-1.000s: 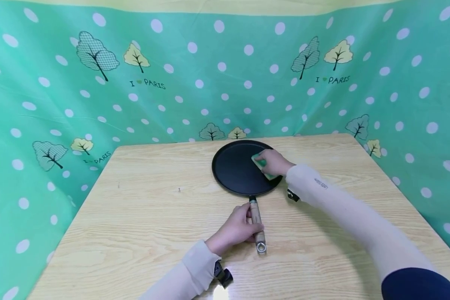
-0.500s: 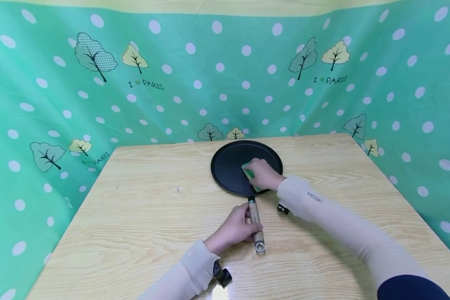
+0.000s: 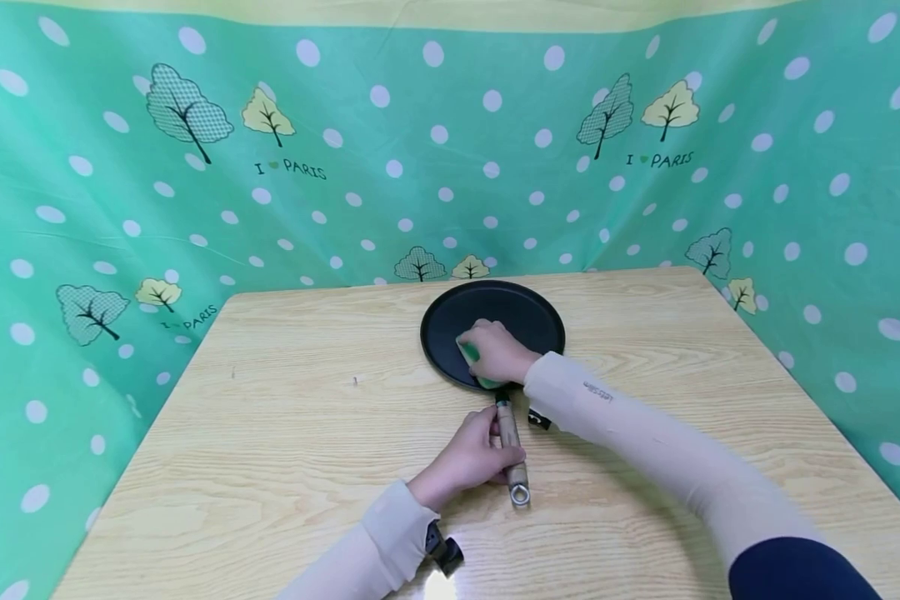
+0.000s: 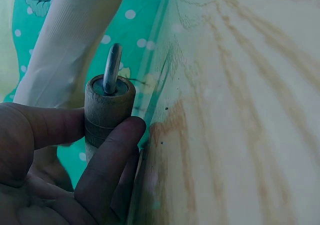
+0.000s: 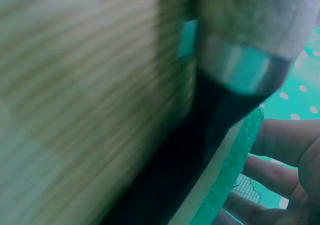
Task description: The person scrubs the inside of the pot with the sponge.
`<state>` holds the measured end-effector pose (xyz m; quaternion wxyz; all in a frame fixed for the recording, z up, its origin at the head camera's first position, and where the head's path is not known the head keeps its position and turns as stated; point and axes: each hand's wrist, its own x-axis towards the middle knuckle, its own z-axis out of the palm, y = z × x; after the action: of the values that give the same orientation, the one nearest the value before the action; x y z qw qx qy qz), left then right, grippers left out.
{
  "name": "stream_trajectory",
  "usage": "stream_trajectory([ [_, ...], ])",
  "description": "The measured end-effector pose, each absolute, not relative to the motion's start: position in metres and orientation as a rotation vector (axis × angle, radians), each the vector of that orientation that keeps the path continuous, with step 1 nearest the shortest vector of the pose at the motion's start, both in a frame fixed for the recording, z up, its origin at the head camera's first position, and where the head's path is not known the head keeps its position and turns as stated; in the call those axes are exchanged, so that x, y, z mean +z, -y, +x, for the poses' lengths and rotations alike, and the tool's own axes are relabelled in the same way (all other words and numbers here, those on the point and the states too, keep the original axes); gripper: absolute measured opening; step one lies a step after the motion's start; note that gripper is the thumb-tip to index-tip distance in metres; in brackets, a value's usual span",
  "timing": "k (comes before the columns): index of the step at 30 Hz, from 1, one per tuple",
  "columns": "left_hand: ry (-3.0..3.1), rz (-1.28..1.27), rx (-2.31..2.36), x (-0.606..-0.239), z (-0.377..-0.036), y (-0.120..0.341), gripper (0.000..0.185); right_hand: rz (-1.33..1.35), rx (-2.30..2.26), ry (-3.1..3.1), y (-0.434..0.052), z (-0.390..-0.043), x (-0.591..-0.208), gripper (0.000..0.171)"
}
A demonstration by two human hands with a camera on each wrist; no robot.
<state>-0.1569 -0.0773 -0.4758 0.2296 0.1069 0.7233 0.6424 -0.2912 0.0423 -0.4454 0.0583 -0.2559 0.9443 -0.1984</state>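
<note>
A flat round black pan [image 3: 450,321] lies on the wooden table, its wooden handle [image 3: 509,429] pointing toward me. My left hand [image 3: 474,457] grips that handle; in the left wrist view the thumb and fingers [image 4: 107,167] close around it near the metal hanging ring [image 4: 113,67]. With my right hand [image 3: 497,350] I hold a green scouring sponge [image 3: 468,351] against the pan's near part, just above the handle joint. The right wrist view shows the sponge's green scrubbing layer [image 5: 232,165] under the fingers, beside the pan's dark rim. Part of the sponge is hidden by the hand.
The light wooden table [image 3: 307,450] extends on both sides of the pan. Behind and beside it hangs a green dotted curtain [image 3: 375,125] printed with trees. The right forearm [image 3: 645,425] crosses over the table's right part.
My right hand has swept the sponge from the pan's right side leftward and toward me, to the near left of centre. The left hand and the pan have stayed nearly still.
</note>
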Motion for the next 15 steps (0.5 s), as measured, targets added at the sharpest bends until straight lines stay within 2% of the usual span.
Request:
stream_trajectory([
  [15, -2.038, 0.308, 1.737, -0.477, -0.157, 0.077, 0.054, -0.767, -0.565, -2.788, -0.012, -0.312, -0.437, 0.059],
])
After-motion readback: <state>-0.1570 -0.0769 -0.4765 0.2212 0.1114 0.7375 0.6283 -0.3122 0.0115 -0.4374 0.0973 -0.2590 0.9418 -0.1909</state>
